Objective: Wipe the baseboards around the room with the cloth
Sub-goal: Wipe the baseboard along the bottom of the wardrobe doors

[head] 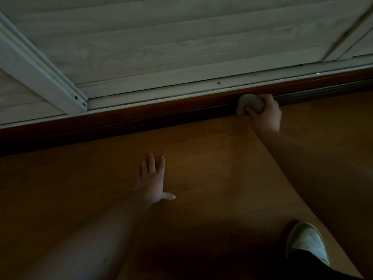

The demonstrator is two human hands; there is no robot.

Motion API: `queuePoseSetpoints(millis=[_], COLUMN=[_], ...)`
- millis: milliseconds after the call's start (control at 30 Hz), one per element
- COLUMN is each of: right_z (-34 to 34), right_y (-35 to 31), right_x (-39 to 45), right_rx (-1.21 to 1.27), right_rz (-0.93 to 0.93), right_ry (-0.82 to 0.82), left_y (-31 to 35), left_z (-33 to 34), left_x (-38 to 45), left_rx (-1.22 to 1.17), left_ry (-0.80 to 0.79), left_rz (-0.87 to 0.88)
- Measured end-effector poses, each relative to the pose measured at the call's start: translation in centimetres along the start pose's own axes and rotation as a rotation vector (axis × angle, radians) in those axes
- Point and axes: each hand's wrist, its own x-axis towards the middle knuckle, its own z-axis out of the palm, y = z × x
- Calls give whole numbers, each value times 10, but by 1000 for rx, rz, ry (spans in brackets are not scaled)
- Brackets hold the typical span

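Observation:
A dark reddish-brown baseboard [141, 116] runs across the view from lower left to upper right, under a white sliding-door track. My right hand [267, 113] grips a bunched pale grey cloth [249, 106] and holds it against the baseboard right of centre. My left hand [152, 178] lies flat on the wooden floor, fingers straight and spread, well in front of the baseboard.
White slatted sliding doors [161, 41] stand above the track, with a white frame post [40, 73] at the left. The brown wooden floor [212, 168] fills the lower half. My foot in a pale slipper [306, 241] is at the lower right. The room is dim.

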Motion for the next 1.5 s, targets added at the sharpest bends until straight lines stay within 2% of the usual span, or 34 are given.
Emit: queuePoseSetpoints(millis=[133, 300, 533, 767, 1100, 1233, 1300, 1500], right_z=[6, 31, 69, 84, 10, -30, -45, -22], right_y=[-3, -1, -12, -11, 41, 75, 85, 77], right_x=[-15, -46, -81, -69, 16, 37, 37, 4], right_rx=[9, -53, -10, -16, -164, -211, -208, -104], right_rz=[-27, -185, -149, -106, 1, 240, 316, 146], right_ry=[1, -264, -318, -351, -237, -35, 8, -77], left_y=[0, 17, 65, 76, 71, 72, 73, 76], left_z=[-2, -15, -10, -13, -15, -16, -16, -19], left_x=[-4, 10, 28, 32, 34, 36, 36, 32], left_rx=[-20, 99, 97, 114, 73, 76, 89, 76], left_ry=[4, 62, 85, 59, 23, 20, 31, 16], left_rz=[53, 230, 118, 85, 105, 95, 97, 90])
